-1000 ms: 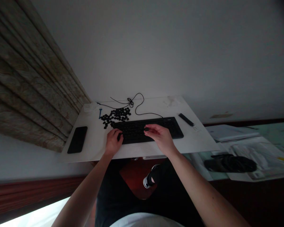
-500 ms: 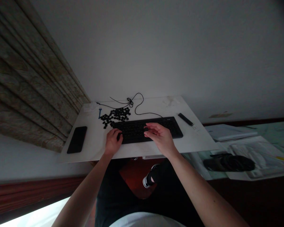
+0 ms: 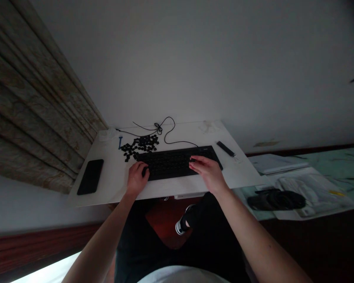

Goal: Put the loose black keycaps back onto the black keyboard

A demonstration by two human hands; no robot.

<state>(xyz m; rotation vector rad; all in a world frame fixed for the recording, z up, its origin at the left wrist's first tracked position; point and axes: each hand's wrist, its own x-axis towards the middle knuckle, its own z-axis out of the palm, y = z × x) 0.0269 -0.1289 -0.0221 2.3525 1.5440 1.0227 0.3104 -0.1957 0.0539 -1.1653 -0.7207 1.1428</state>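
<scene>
A black keyboard [image 3: 174,164] lies on the white table [image 3: 118,192], its cable running back from its rear edge. My left hand [image 3: 137,177] rests at the keyboard's left end, fingers curled over a small dark thing too dim to identify. Above the right part of the keyboard, my right hand [image 3: 208,171] pinches a small black keycap [image 3: 192,160] between thumb and fingers. Loose black keycaps [image 3: 144,143] are heaped behind the keyboard's left end. Beside them lies a small blue tool [image 3: 120,142].
A black phone [image 3: 90,177] lies at the table's left. Behind the keyboard runs a tied black cable [image 3: 158,128]. A dark strip [image 3: 225,149] lies at the right. Beyond the table's right edge are papers [image 3: 275,163] and a black bag-like object [image 3: 277,199].
My right hand has moved to the right over the keyboard, still pinching the keycap. My left hand stays at the keyboard's left end. The whole view has shifted slightly.
</scene>
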